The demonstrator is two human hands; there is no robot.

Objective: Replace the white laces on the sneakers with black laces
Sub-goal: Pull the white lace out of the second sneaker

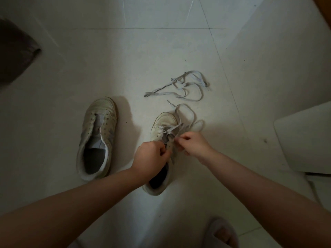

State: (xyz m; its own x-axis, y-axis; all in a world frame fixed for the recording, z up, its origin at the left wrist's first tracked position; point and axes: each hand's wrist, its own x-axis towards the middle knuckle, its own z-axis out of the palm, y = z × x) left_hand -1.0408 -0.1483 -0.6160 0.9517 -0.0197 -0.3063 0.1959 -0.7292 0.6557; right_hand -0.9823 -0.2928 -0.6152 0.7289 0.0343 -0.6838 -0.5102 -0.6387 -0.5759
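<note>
Down on the pale tiled floor, from my head camera, I have two worn white sneakers side by side. The left sneaker is already bare of lacing, its tongue loose and its eyelets open. Its pulled white lace lies in a loose tangle on the tiles beyond, well apart from both shoes.

The right sneaker is the one I am working on. My left hand is curled over the tongue area near the collar, fingers pinching at the lacing or the upper there; I cannot tell exactly which. My right hand pinches a strand of the second white lace just beside the upper eyelets. Slack loops of it spill over the toe onto the floor.

I judge this lace to be light, flat and limp, so it will follow wherever I pull but may snag at each eyelet. The best hold is close to the eyelet on the crossing strand, drawing it out a row at a time while my other hand steadies the shoe, which is light enough to slide on smooth tile.

I see no black laces anywhere here. A slippered foot shows at the bottom edge.
</note>
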